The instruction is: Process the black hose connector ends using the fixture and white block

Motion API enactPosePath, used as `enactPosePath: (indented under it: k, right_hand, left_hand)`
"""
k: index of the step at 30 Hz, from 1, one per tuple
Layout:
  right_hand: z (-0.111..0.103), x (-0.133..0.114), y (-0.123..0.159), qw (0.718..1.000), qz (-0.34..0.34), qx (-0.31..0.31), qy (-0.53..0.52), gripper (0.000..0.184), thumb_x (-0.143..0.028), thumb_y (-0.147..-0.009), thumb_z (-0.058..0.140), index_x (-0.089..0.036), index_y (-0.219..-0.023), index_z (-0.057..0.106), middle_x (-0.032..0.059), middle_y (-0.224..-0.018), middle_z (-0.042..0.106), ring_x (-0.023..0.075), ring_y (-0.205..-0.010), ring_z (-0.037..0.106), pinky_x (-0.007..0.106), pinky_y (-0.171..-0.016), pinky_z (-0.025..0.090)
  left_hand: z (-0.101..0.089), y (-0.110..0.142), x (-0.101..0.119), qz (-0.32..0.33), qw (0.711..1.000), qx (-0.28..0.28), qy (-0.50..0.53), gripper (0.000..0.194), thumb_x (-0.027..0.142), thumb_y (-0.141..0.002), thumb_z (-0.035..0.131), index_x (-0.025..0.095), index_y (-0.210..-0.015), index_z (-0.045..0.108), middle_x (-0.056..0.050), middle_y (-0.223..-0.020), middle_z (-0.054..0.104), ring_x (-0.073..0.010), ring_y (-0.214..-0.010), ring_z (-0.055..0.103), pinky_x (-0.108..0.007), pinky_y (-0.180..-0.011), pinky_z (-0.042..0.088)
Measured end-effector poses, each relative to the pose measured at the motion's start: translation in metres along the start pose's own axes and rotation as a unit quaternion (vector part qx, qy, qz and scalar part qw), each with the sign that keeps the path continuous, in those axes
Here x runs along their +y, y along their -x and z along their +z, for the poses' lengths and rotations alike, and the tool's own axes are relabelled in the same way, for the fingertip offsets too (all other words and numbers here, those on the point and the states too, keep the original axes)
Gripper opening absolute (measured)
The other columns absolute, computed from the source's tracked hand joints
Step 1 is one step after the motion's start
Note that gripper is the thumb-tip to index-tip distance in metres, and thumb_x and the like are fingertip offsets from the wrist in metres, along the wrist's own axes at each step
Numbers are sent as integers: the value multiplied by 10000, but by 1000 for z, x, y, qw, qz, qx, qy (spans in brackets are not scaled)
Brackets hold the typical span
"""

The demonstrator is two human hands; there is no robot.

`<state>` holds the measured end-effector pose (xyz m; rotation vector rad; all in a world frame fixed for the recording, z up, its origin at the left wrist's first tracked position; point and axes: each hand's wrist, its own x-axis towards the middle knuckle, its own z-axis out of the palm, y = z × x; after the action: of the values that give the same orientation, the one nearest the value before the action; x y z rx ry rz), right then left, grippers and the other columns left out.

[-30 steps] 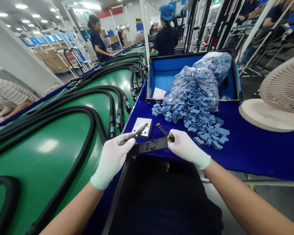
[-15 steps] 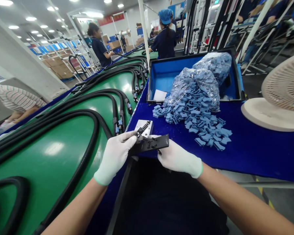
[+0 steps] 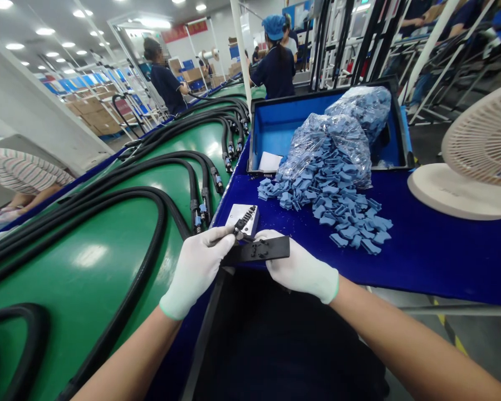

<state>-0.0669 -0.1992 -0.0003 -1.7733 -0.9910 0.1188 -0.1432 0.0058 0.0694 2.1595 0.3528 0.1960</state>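
Note:
My left hand (image 3: 197, 267), in a white glove, is closed with thumb and forefinger pinched on a small dark part (image 3: 239, 234); its exact kind is too small to tell. My right hand (image 3: 303, 266), gloved too, grips a flat black plate (image 3: 279, 248) from behind and below. Several tiny black pieces lie on that plate, close to the left fingertips. Just beyond the hands stands a pale block (image 3: 234, 213). A ribbed black strip (image 3: 247, 217) shows in front of or on the block; I cannot tell which.
Blue foam-like pieces (image 3: 338, 195) spill from a clear plastic bag (image 3: 350, 142) at a blue bin (image 3: 271, 128). A fan (image 3: 455, 192) stands on the right. Black hoses (image 3: 150, 195) run along the green table (image 3: 96, 253). Several people work farther off.
The black plate has turned slightly to lie more level, and my right hand has shifted a little left with it. My left hand keeps its pinch. The whole view has moved slightly.

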Motion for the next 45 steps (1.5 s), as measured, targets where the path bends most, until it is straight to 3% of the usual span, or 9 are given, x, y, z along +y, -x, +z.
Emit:
enactPosePath:
  k: [7,10,13,21,28,32,35,40,45]
  right_hand:
    - [0,0,-6,999,-1,-4,45,199,-57,-882,526,-202,-982,618,68,-1006,717,224,-918,678,372,-911,567]
    - [-2,-2,-8,997,41,-1,68,196,-136,-914,594,-200,-1093,639,82,-1141,719,234,-1028,680,363,-964,538]
    - [-1,1,-9,992,90,-32,87,32,-213,-919,645,-207,-950,650,50,-1027,737,204,-892,683,309,-831,532]
    - [16,36,-22,972,69,-31,224,170,-262,-971,575,-187,-839,652,83,-885,719,231,-873,682,330,-818,503]
    - [-28,15,-1,967,58,-55,242,145,-112,-912,573,-135,-994,691,138,-968,700,264,-912,662,395,-886,526]
    - [-48,0,2,996,66,28,50,606,-164,-817,758,-193,-1390,564,118,-1308,651,257,-1152,639,400,-1010,526]
    - [-50,-12,1,987,43,4,-153,552,-163,-830,754,-223,-1350,580,64,-1309,669,209,-1143,670,359,-999,547]
    - [-47,-28,-1,993,-18,31,-108,380,-148,-816,774,-218,-1174,671,37,-1228,691,216,-1169,650,380,-1082,487]
    - [-44,-23,-7,988,78,43,-127,392,-197,-793,808,-204,-1125,600,12,-1045,699,196,-958,680,344,-885,540]
  left_hand:
    - [0,-30,14,61,995,-73,-5,432,476,-952,675,259,-1319,744,-6,-1284,755,-275,-1193,703,-344,-1088,515]
    - [1,-39,12,85,993,-77,-33,420,486,-960,661,256,-1296,762,3,-1265,762,-283,-1189,703,-348,-1109,494]
    - [0,-41,8,82,993,-72,-54,448,525,-968,640,251,-1301,761,6,-1243,770,-287,-1177,708,-338,-1089,501]
    - [5,-46,4,81,994,-50,-58,462,527,-968,629,239,-1306,758,-18,-1277,756,-305,-1210,690,-359,-1067,512]
    - [13,-50,9,48,995,-60,67,522,488,-920,714,148,-1317,724,-95,-1217,771,-260,-1041,726,-330,-914,556]
    - [14,-45,13,47,994,-52,81,521,478,-926,710,164,-1342,710,-95,-1232,764,-261,-1036,723,-336,-902,555]
    - [11,-38,19,94,991,-87,32,436,429,-946,687,217,-1324,732,-58,-1288,746,-281,-1180,686,-366,-1052,507]
    - [9,-26,21,165,983,-84,-21,378,342,-949,662,254,-1308,740,-26,-1321,724,-261,-1252,649,-359,-1148,446]
    - [12,-15,16,202,977,-53,-37,291,307,-939,669,257,-1203,780,-40,-1185,734,-244,-1128,673,-347,-1059,506]
